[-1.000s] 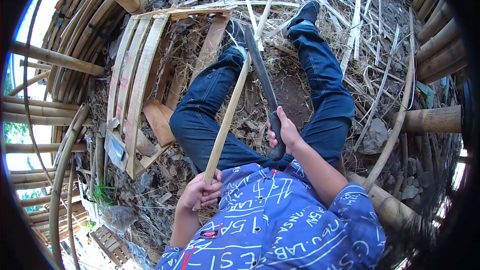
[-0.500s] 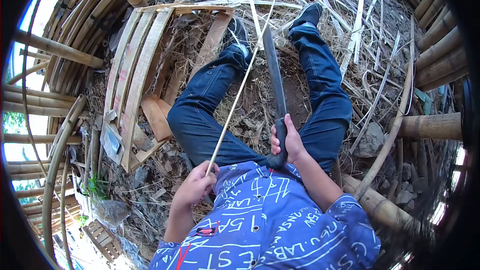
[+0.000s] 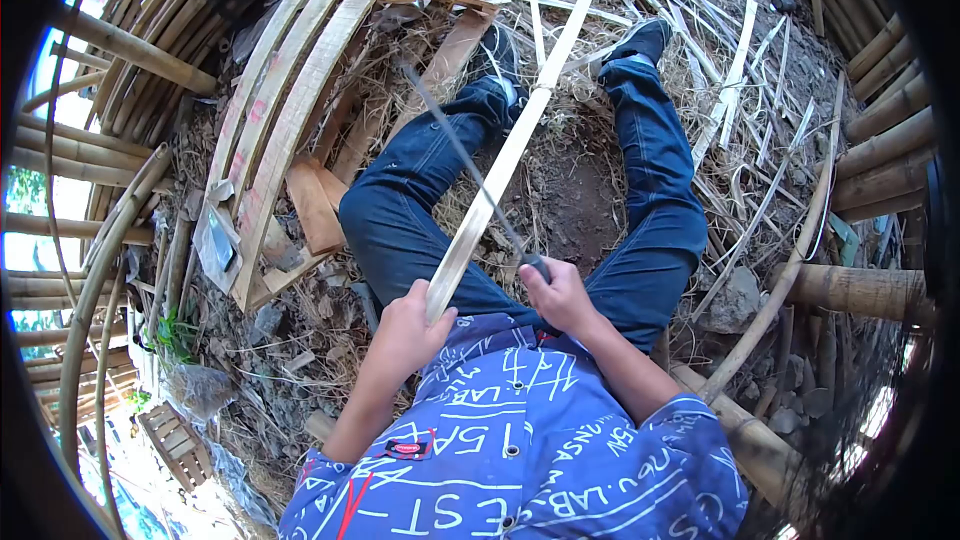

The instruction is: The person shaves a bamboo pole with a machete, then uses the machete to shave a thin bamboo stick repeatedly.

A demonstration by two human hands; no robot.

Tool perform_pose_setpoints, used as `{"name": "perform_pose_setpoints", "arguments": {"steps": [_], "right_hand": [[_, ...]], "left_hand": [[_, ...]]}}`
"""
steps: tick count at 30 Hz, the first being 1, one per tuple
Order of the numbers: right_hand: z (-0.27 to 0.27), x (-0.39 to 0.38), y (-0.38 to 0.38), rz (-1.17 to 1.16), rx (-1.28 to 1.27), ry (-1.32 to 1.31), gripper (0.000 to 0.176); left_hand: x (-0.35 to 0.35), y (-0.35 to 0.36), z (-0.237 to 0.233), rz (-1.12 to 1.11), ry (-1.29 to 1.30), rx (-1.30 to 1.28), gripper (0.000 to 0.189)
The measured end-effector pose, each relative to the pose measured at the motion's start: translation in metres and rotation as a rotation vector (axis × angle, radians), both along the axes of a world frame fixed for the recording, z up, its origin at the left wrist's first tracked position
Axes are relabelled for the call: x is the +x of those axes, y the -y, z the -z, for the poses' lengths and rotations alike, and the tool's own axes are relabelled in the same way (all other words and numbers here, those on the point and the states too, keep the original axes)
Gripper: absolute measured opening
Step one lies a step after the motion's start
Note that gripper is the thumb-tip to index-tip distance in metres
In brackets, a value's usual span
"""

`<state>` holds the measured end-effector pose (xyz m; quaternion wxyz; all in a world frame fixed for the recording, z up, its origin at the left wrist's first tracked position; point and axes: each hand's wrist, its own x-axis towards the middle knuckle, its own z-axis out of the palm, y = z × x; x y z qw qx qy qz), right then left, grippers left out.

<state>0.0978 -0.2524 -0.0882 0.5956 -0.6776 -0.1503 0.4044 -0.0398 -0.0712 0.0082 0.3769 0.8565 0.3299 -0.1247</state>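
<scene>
A long pale bamboo strip [image 3: 512,162] slants up and away between my legs, its flat face turned upward. My left hand [image 3: 408,328] is closed around its near end, thumb along the strip. In my right hand [image 3: 561,295] is the dark handle of a machete [image 3: 462,152], fingers wrapped round it. The blade shows almost edge-on, pointing to the upper left, and crosses the strip in this view. Beyond the strip's far end, another thin strip [image 3: 533,10] lies on the ground.
A slatted wooden crate [image 3: 290,110] lies left of my legs. Many split bamboo strips [image 3: 735,70] are scattered ahead and to the right, over shavings and soil. Bamboo poles [image 3: 860,290] wall both sides, and a rock [image 3: 733,302] sits by my right knee.
The machete has swung from pointing ahead to pointing upper left, its blade turning edge-on. The bamboo strip has rolled from its narrow edge to its broad face.
</scene>
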Motion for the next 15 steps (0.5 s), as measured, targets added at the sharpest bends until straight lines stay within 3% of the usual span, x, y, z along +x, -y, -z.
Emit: {"name": "perform_pose_setpoints", "arguments": {"steps": [2,9,13,15], "right_hand": [[-0.007,-0.005,-0.01,-0.079,-0.064,0.22,0.04],[-0.016,-0.01,-0.031,-0.264,-0.134,0.378,0.047],[-0.013,-0.004,-0.031,-0.338,-0.224,0.345,0.05],[-0.009,-0.002,-0.03,-0.345,-0.275,0.492,0.052]], "left_hand": [[0.006,0.005,0.0,0.021,-0.045,-0.029,0.036],[0.005,0.016,0.012,0.002,-0.01,-0.058,0.034],[-0.001,0.015,0.021,0.041,-0.032,-0.025,0.033],[-0.003,0.015,0.024,0.048,-0.022,-0.024,0.032]]}}
